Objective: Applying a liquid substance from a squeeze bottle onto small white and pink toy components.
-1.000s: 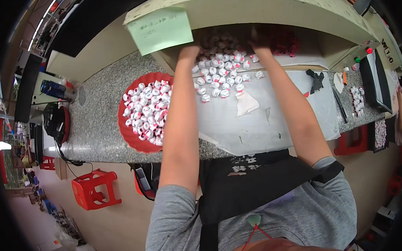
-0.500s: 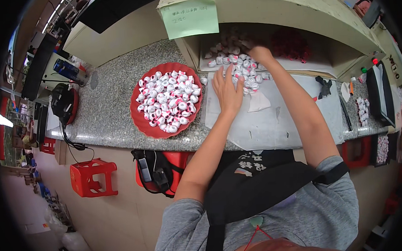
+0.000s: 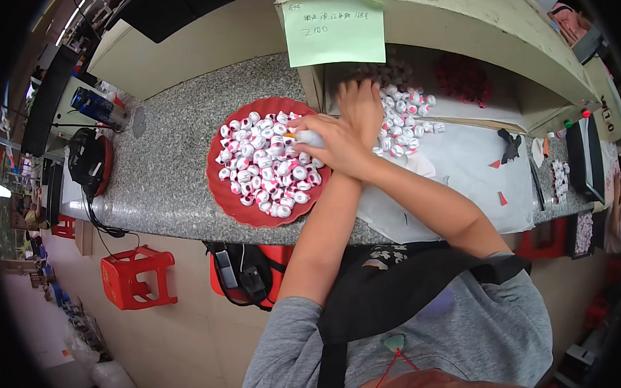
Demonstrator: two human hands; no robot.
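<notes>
Head view. Speckled grey stone counter (image 3: 171, 179) runs across the frame, with a pale shelf unit behind it and a green paper note (image 3: 334, 31) stuck on the shelf's front edge. A round red tray (image 3: 236, 197) sits on the counter, filled with small white-and-red wrapped pieces (image 3: 260, 161). To its right, on a white sheet (image 3: 455, 181), lies a loose heap of the same wrapped pieces (image 3: 407, 117).

The forearms cross. The right hand (image 3: 336, 146) reaches over the right rim of the tray; its fingers are curled closed around a small white piece (image 3: 309, 138), held just above the tray's edge. The left hand (image 3: 361, 108) lies beyond it, palm down on the near edge of the heap, fingers spread flat and touching the pieces; whether it has hold of any cannot be told.

Left end of counter: a dark round device with cable (image 3: 87, 162). Below the counter: a red plastic stool (image 3: 135, 274). Far right: a black box-shaped item (image 3: 585, 158).
</notes>
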